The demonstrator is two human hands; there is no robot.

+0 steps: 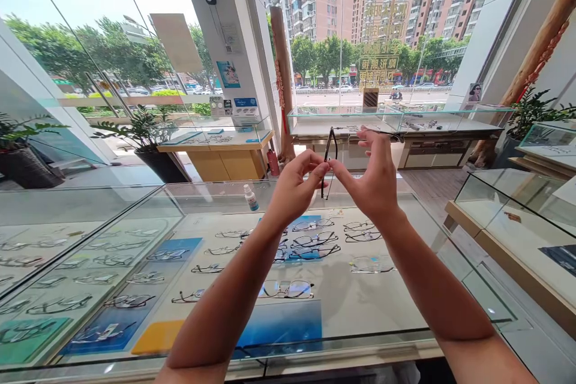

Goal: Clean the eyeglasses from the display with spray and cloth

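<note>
My left hand (297, 185) pinches a pair of dark, thin-rimmed eyeglasses (327, 149) between thumb and fingers, above the glass counter. The frame is turned nearly edge-on, with part of it hanging below the fingertips. My right hand (377, 177) meets it from the other side, its thumb pressed near the middle of the frame. The other right fingers are raised and bent, and a dark slim temple arm (389, 134) sticks out beyond them. How those fingers contact the temple is partly hidden.
Beneath my arms, the glass display counter (360, 318) contains several rows of eyeglasses (314, 240). A small white bottle (251, 198) stands on its top. More showcases (517, 222) flank the right side and line the window. Potted plants (146, 138) and a wooden post (282, 84) stand farther back.
</note>
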